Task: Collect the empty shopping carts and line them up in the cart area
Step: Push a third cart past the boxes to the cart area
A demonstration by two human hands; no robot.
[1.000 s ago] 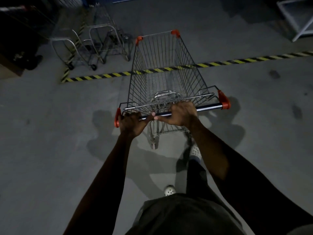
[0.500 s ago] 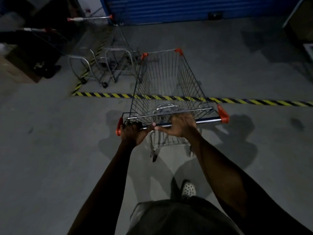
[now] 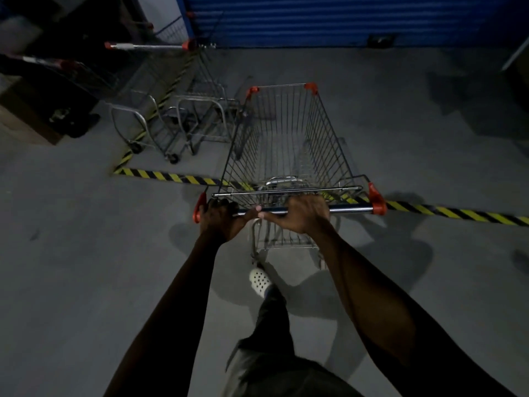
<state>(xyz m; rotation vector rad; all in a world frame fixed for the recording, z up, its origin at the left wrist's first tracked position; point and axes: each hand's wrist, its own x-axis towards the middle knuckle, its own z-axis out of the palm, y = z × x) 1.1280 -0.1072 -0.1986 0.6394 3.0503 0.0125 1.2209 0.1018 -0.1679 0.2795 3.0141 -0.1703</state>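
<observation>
Cart has rolled forward: its basket now sits past the striped floor line, handle right over it. So it's entering the cart area. Left grip and right grip both clamped on the handle bar. Basket is empty. Parked carts sit at 11 o'clock, also looking empty; next call is steering left to line up beside them.

Bare forearms, no sleeves visible, no watch or rings to see on the left hand or the right hand. Dark trousers, dark grey top, one white perforated clog.
</observation>
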